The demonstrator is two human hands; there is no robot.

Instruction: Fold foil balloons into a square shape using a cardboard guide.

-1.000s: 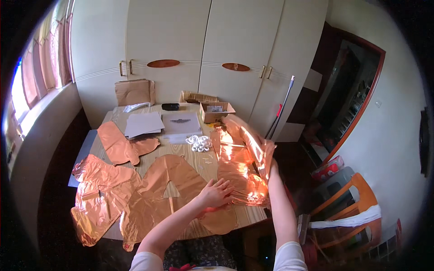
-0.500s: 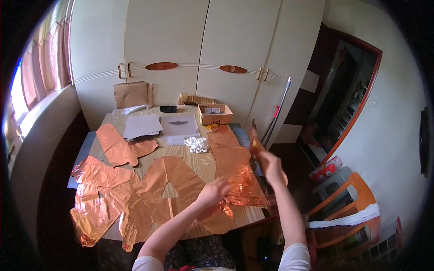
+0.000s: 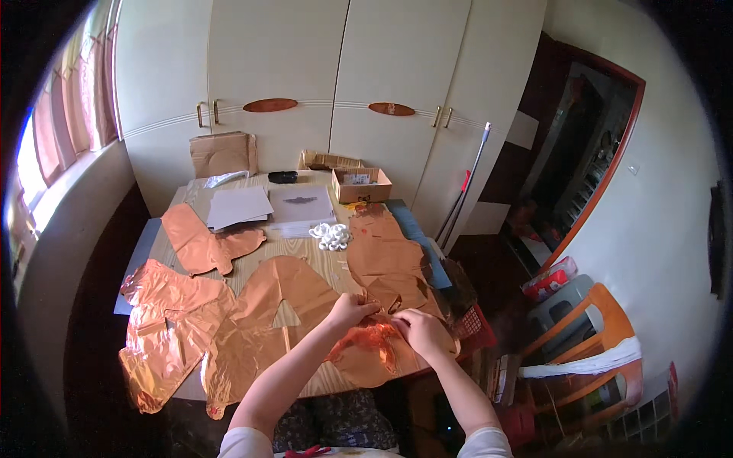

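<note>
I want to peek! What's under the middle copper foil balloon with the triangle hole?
Through the triangle hole of the copper foil balloon, a bit of wooden tabletop shows. Foil covers the rest, so nothing else underneath can be seen.

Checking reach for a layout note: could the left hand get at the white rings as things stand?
Probably yes: the white rings lie uncovered beyond the left hand, with nothing tall between. That hand seems to be pinching copper foil, though, so it might first have to let go.
</note>
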